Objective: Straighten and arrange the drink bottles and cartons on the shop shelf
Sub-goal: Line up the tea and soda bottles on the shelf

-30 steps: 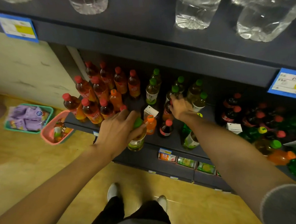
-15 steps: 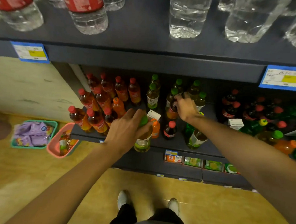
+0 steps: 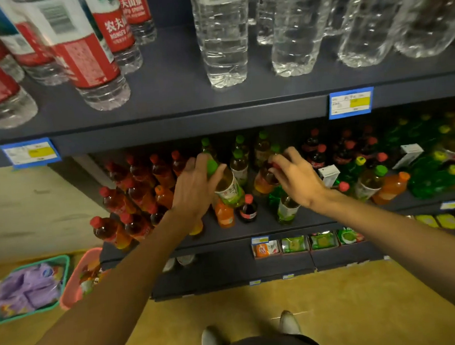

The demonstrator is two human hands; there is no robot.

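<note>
My left hand (image 3: 195,188) grips a green-capped tea bottle (image 3: 228,186) by its neck, tilted, above the middle shelf (image 3: 263,224). My right hand (image 3: 296,178) holds the red cap of an amber bottle (image 3: 264,181) just to the right. Red-capped tea bottles (image 3: 132,188) crowd the shelf's left side. A small orange bottle (image 3: 224,213) and a small dark cola bottle (image 3: 248,210) stand in front. Another green-capped bottle (image 3: 286,210) leans below my right wrist. White cartons (image 3: 328,174) lie among green and orange bottles on the right.
Large water bottles (image 3: 223,38) stand on the top shelf (image 3: 181,114), some with red labels (image 3: 88,55). Snack boxes (image 3: 294,244) line the lower shelf. A green basket (image 3: 29,289) and a pink basket (image 3: 77,276) sit on the wooden floor at left. My shoes (image 3: 288,323) are below.
My left hand has lifted the green-capped bottle up and back toward the green-capped row. My right hand now holds a red-capped bottle. The camera has tilted upward.
</note>
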